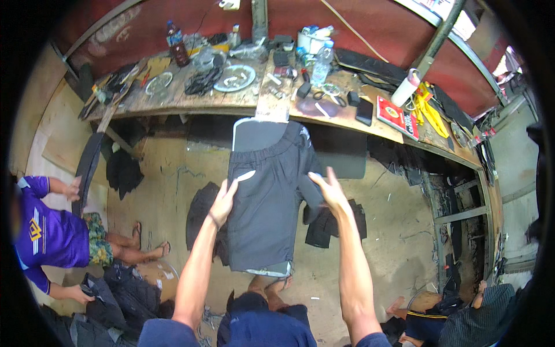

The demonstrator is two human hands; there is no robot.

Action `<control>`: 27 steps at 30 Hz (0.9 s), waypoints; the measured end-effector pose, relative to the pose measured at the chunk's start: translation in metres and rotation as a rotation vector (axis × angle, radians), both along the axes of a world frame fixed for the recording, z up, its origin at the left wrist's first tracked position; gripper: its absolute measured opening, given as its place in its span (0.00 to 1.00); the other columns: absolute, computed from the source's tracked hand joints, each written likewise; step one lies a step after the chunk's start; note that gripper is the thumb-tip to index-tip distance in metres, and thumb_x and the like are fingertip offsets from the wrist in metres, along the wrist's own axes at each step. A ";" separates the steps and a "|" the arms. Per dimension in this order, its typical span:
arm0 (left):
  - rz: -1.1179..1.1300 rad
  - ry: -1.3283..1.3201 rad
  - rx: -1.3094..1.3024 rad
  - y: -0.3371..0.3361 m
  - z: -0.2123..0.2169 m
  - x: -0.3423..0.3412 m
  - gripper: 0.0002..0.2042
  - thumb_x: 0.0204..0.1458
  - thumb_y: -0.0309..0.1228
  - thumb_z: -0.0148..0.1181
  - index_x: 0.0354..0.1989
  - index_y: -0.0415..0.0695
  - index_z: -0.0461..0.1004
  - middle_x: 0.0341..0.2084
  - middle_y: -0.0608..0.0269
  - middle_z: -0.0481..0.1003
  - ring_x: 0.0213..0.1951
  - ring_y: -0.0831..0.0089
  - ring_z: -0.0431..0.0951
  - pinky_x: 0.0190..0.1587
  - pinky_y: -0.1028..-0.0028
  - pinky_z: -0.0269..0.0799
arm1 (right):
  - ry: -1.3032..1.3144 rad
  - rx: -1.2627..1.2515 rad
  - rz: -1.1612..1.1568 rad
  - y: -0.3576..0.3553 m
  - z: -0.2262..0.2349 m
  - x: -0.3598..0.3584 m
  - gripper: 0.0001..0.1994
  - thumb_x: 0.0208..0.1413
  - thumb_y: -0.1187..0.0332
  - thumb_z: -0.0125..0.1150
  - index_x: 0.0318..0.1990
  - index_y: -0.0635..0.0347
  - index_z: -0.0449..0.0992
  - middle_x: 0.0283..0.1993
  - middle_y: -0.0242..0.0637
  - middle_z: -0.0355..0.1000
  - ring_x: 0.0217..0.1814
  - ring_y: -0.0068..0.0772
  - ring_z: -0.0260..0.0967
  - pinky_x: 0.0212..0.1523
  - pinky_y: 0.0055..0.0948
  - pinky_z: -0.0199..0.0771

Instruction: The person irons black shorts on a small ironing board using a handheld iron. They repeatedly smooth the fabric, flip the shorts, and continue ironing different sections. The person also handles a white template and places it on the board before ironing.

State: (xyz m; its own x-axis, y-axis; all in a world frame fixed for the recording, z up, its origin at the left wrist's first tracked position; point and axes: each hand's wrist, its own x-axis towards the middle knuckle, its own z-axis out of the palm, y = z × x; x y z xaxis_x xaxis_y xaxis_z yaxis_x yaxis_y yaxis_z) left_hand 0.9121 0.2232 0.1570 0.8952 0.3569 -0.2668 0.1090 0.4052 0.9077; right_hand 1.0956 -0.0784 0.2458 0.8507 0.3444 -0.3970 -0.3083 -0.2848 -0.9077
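A pair of black shorts (263, 202) with an elastic waistband lies over a grey board (245, 134) that juts from the workbench towards me. The board's light edge shows past the waist and below the lower hem. My left hand (222, 203) is at the left side of the shorts, thumb and finger apart, close to a white pointed-oval patch (245, 176) near the pocket. My right hand (332, 191) has its fingers spread beside the other leg (312, 194), which hangs folded off the board's right side. Whether its fingertips touch the cloth is hard to tell.
The wooden workbench (191, 105) carries bottles, a plate (234, 77), a phone (364, 111) and a red book (398, 117). Dark garments (335, 225) lie on the floor. At left a person in a purple shirt (58, 231) handles dark cloth; another person's limbs show lower right.
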 end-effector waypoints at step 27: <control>-0.424 -0.171 0.740 -0.209 0.117 -0.052 0.41 0.62 0.41 0.72 0.80 0.38 0.60 0.75 0.36 0.65 0.76 0.40 0.66 0.77 0.54 0.63 | 0.085 -0.425 -0.668 -0.275 -0.118 -0.204 0.48 0.66 0.45 0.72 0.83 0.62 0.57 0.71 0.55 0.71 0.64 0.41 0.74 0.66 0.38 0.73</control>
State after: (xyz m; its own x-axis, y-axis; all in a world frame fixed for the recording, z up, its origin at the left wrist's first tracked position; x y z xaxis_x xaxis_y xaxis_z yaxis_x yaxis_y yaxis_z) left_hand 0.8596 0.0147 0.2737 0.9986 0.0125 0.0519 -0.0446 -0.3399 0.9394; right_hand 0.8913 -0.3532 0.1283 0.7851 -0.4231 -0.4524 -0.5989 -0.3323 -0.7286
